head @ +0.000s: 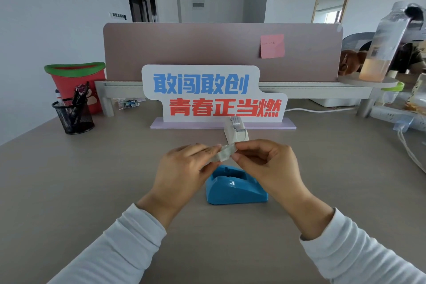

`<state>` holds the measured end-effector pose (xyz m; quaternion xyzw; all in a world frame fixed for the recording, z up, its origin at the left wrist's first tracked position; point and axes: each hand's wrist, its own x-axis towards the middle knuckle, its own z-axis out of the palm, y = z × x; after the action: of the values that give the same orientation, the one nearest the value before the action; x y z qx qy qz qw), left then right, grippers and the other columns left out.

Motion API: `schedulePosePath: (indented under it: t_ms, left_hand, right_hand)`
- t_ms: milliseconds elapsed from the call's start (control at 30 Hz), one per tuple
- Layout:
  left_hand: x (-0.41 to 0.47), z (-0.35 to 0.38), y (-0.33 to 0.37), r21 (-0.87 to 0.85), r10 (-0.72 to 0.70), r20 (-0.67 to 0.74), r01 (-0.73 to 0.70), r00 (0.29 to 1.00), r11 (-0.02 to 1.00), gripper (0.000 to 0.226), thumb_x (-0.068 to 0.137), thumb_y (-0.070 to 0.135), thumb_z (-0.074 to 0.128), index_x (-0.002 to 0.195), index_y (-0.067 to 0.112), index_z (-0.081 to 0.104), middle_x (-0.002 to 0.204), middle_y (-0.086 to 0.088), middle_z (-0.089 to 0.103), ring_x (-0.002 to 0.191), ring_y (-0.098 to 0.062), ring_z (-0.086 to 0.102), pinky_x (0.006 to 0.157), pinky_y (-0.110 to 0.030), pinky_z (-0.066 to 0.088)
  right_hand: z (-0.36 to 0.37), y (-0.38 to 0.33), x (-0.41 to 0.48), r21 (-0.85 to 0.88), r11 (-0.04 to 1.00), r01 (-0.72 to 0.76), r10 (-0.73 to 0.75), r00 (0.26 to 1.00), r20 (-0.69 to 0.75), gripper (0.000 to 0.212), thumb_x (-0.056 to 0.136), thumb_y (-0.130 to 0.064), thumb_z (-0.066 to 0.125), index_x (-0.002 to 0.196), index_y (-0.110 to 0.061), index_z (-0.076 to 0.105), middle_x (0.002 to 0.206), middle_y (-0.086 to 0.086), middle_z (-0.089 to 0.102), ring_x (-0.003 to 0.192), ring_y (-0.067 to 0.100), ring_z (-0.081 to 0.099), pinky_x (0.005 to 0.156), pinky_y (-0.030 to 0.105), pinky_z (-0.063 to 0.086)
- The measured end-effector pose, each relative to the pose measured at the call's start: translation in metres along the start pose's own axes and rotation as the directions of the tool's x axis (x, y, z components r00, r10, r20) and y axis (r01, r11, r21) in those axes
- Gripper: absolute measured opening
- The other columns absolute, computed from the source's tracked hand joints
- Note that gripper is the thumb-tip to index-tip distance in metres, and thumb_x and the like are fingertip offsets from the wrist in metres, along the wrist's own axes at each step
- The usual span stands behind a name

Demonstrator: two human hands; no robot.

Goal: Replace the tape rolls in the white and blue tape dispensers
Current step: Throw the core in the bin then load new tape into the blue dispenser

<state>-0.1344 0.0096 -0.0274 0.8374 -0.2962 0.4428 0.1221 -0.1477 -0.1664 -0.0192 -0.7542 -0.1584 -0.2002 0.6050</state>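
Observation:
A clear tape roll [224,152] is held in the air between both hands, just above the blue tape dispenser [232,188]. My left hand [184,168] grips the roll from the left side. My right hand [265,161] pinches its right edge with thumb and forefinger. The blue dispenser stands on the desk under my hands, and its roll slot looks empty. The white tape dispenser [236,130] stands farther back with a roll of tape in it.
A printed sign [207,93] on a purple base stands behind the white dispenser. A mesh pen cup [72,115] and a red bin [76,83] are at the far left. A bottle [382,48], cables and a power strip [396,117] are at the right.

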Motion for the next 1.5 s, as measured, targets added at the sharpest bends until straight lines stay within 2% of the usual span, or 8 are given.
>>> schedulePosePath:
  t_ms: [133,267,467,667,767,1067,1367,1500]
  left_hand:
    - [0.000,0.001,-0.002,0.044,0.041,-0.015,-0.041,0.999,0.998,0.029,0.067,0.023,0.078,0.093,0.013,0.070,0.069,0.001,0.071,0.052,-0.012,0.060,0.048,-0.017,0.044]
    - [-0.001,0.001,-0.002,0.082,0.082,0.001,-0.081,0.997,0.993,0.027,0.076,0.028,0.062,0.097,0.013,0.069,0.069,0.001,0.069,0.053,-0.013,0.060,0.048,-0.019,0.045]
    - [0.000,0.001,-0.002,0.091,0.087,-0.012,-0.085,0.996,0.992,0.025,0.079,0.026,0.057,0.097,0.014,0.069,0.070,0.000,0.068,0.056,-0.012,0.059,0.049,-0.019,0.045]
    - [0.000,0.001,-0.002,0.057,0.067,-0.018,-0.066,0.998,0.996,0.025,0.076,0.019,0.062,0.100,0.016,0.068,0.074,0.000,0.065,0.062,-0.012,0.056,0.050,-0.019,0.044]
    - [0.000,0.003,-0.002,0.034,0.054,-0.019,-0.054,0.998,0.998,0.027,0.074,0.018,0.065,0.101,0.017,0.067,0.075,0.000,0.065,0.063,-0.012,0.056,0.050,-0.020,0.045]
    - [-0.001,0.005,-0.002,0.022,0.049,-0.020,-0.049,0.999,0.999,0.027,0.073,0.016,0.067,0.101,0.016,0.067,0.076,-0.002,0.064,0.072,-0.010,0.047,0.052,-0.019,0.044]
    - [-0.002,0.006,-0.002,-0.056,0.027,0.027,-0.026,0.999,0.998,0.026,0.077,0.020,0.058,0.101,0.016,0.067,0.079,-0.003,0.064,0.070,-0.012,0.054,0.053,-0.022,0.050]
    - [-0.003,0.007,-0.001,-0.101,-0.003,0.030,0.006,1.000,0.995,0.026,0.078,0.021,0.056,0.101,0.016,0.066,0.081,-0.003,0.063,0.074,-0.009,0.050,0.058,-0.019,0.048]
  right_hand:
    - [0.002,-0.002,-0.001,0.049,0.999,-0.017,0.018,1.000,-0.020,0.018,0.068,-0.008,0.077,0.081,-0.020,0.073,0.081,-0.007,0.074,0.074,0.008,0.070,0.071,0.016,0.055]
    - [0.004,-0.001,-0.001,0.043,0.999,-0.014,0.016,0.999,-0.047,0.018,0.068,-0.007,0.076,0.080,-0.020,0.073,0.081,-0.009,0.074,0.075,0.007,0.070,0.073,0.016,0.055]
    - [0.005,-0.001,0.000,0.117,0.991,-0.059,0.062,0.998,-0.024,0.022,0.069,-0.002,0.074,0.071,-0.024,0.071,0.069,-0.023,0.071,0.076,0.004,0.070,0.070,0.011,0.053]
    - [0.001,-0.001,0.006,0.198,0.954,-0.225,0.218,0.974,0.059,0.018,0.071,-0.002,0.072,0.064,-0.018,0.070,0.076,-0.014,0.074,0.073,0.003,0.068,0.063,0.009,0.050]
    - [0.000,0.000,0.006,0.191,0.947,-0.257,0.252,0.966,0.052,0.018,0.071,-0.004,0.074,0.063,-0.020,0.069,0.079,-0.007,0.074,0.072,0.006,0.067,0.065,0.012,0.051]
    - [-0.003,0.000,0.006,0.087,0.967,-0.241,0.238,0.970,0.045,0.019,0.071,-0.010,0.075,0.066,-0.027,0.071,0.062,-0.012,0.070,0.058,-0.002,0.062,0.062,0.012,0.050]
    - [-0.007,0.002,0.009,0.142,0.972,-0.187,0.170,0.978,0.122,0.019,0.071,0.002,0.072,0.072,-0.014,0.061,0.062,-0.007,0.067,0.059,0.003,0.061,0.057,0.011,0.047]
    - [-0.009,0.003,0.011,0.145,0.962,-0.231,0.210,0.967,0.145,0.023,0.074,0.003,0.068,0.074,-0.014,0.054,0.061,-0.006,0.066,0.056,0.005,0.059,0.054,0.013,0.046]
